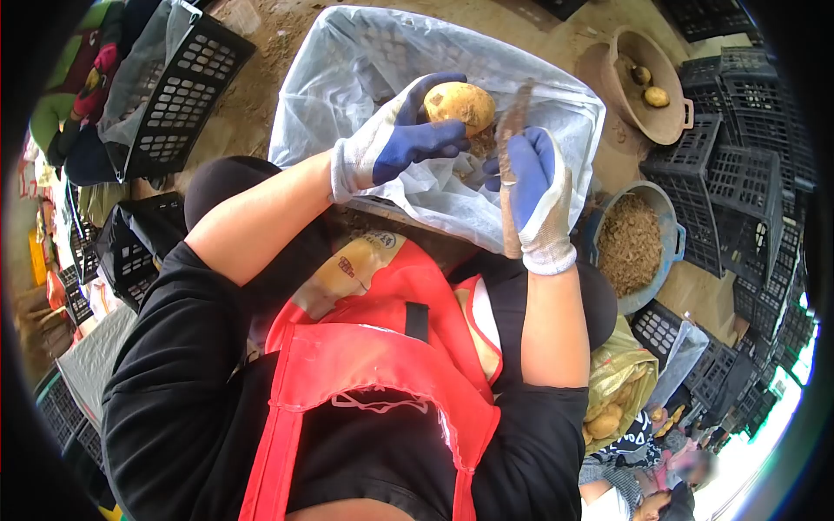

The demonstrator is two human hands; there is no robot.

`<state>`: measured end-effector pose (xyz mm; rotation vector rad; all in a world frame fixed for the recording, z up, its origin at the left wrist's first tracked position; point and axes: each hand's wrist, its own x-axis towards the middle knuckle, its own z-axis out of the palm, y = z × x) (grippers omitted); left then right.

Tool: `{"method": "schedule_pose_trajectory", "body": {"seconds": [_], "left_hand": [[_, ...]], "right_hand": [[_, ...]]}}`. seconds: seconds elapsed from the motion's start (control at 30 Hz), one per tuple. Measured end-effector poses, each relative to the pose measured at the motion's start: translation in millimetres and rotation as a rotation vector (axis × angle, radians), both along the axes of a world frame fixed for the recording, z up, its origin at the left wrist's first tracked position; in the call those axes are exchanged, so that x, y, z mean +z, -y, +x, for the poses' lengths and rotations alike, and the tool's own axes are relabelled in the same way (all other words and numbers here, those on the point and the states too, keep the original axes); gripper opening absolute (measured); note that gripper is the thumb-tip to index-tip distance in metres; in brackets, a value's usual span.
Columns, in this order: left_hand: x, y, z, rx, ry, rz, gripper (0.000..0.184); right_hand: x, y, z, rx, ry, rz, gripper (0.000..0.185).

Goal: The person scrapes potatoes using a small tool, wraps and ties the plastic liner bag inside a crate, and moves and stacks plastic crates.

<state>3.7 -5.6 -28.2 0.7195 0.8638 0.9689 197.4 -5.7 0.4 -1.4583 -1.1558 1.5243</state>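
In my left hand (395, 148), gloved in blue and white, is a yellow potato (460, 106) with a brown rough patch on its side. The fingers curl around its lower and left sides. My right hand (532, 178), in a matching glove, is closed around a knife (511, 213) with a brown, rusty-looking blade that points away from me. The blade stands a little to the right of the potato, apart from it. Both hands are above a crate lined with translucent white plastic (326, 95). Soil-like bits lie inside; my hands hide part of the crate.
To the right are a brown basin (595, 69) holding a few potatoes, a blue tub (673, 247) of brown crumbly material, and a yellow sack (638, 360) of potatoes. Black crates (747, 191) are stacked beyond. Another person's red-gloved hand (87, 102) is at upper left beside a lined black crate (182, 95).
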Motion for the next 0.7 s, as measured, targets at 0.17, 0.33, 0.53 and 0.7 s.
{"method": "schedule_pose_trajectory", "body": {"seconds": [0.17, 0.33, 0.53, 0.7], "left_hand": [[-1, 2, 3, -0.022, 0.008, -0.057, 0.05], [-7, 8, 6, -0.053, -0.01, -0.068, 0.05], [-14, 12, 8, -0.055, -0.038, 0.018, 0.055], [-5, 10, 8, -0.084, 0.036, 0.008, 0.059]], "right_hand": [[-10, 2, -8, -0.031, -0.011, 0.013, 0.019], [-24, 3, -11, -0.014, 0.065, 0.114, 0.017], [-32, 5, -13, 0.032, 0.204, 0.295, 0.013], [-18, 3, -13, -0.022, 0.082, 0.052, 0.011]]}}
